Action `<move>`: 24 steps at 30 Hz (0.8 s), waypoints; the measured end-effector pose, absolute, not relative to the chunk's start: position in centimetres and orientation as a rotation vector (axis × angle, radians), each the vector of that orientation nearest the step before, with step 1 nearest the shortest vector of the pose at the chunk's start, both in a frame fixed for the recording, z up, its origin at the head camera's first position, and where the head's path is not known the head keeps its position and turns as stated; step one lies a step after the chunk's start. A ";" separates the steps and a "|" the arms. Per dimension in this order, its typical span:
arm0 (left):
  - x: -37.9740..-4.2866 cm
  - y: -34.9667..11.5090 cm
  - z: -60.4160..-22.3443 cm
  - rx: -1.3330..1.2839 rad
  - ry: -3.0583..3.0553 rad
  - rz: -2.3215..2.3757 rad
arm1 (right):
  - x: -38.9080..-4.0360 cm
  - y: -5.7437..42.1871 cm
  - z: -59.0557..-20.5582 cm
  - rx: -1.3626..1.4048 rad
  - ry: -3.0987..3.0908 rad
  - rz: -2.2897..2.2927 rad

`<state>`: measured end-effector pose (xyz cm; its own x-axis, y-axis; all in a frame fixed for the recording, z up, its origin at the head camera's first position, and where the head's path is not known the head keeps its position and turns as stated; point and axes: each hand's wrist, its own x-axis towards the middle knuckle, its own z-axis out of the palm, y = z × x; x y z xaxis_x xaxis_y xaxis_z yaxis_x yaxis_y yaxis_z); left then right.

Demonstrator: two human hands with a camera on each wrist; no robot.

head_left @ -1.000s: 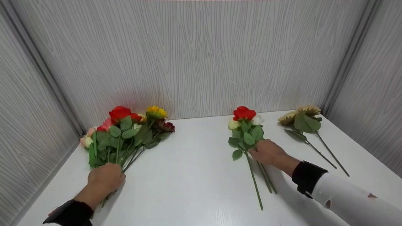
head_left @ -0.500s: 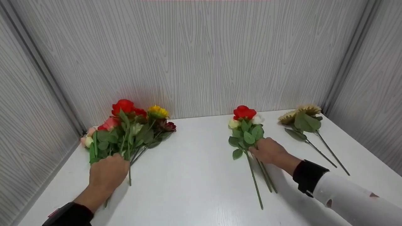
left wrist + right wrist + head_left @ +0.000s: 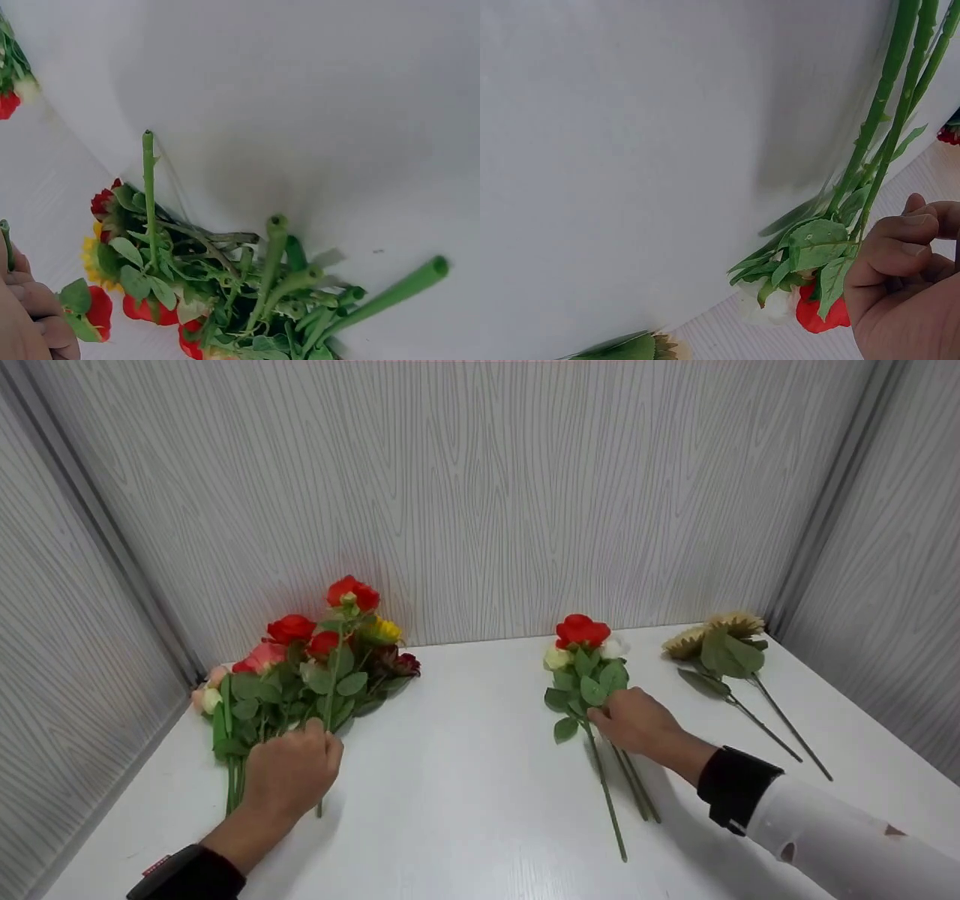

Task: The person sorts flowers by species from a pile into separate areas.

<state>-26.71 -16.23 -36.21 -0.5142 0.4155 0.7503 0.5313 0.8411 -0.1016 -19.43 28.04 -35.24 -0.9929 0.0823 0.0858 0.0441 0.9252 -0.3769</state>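
Observation:
My left hand (image 3: 292, 771) grips the stem of a red rose (image 3: 365, 597), raised over the left pile so its bloom stands above the other flowers. At the left edge of the left wrist view, curled fingers (image 3: 37, 307) wrap a green stem end. Beneath lies the pile: another red rose (image 3: 290, 628), a pink flower (image 3: 262, 658), a yellow sunflower (image 3: 386, 631) and dark red blooms (image 3: 405, 664). My right hand (image 3: 636, 721) holds a small bunch of roses by the upper stems: one red bloom (image 3: 581, 631), one cream (image 3: 557, 658), one white (image 3: 613, 648).
Two beige sunflower-like flowers (image 3: 733, 624) lie at the far right, stems slanting toward me. The white table (image 3: 450, 780) stretches between the two groups of flowers. A grained back panel (image 3: 480, 510) and side panels (image 3: 900, 607) enclose it.
My left hand has drawn a red rose out of the left pile, moving right and lifting its bloom. My right hand and its bunch have stayed nearly still.

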 end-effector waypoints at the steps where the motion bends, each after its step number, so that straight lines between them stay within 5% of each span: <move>1: -26.5 -15.9 -36.3 -0.699 -2.171 -0.173 | -19.4 27.8 -35.2 -0.095 -2.974 0.587; 8: -24.4 -12.7 -36.3 -0.812 -2.151 -0.137 | -18.5 24.8 -34.9 0.000 -2.908 0.675; 16: -21.5 -8.3 -36.1 -0.932 -2.170 -0.174 | -16.8 20.4 -34.9 0.577 -2.845 1.117; 24: -19.6 -5.0 -36.3 -1.056 -2.143 -0.237 | -15.4 16.7 -33.9 0.568 -2.738 1.565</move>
<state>-19.60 -5.01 -36.28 -0.4019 0.6155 0.6780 0.7488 0.6471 -0.1436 -15.40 16.68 -33.93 -0.9354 -0.3330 0.1193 -0.2717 0.4606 -0.8450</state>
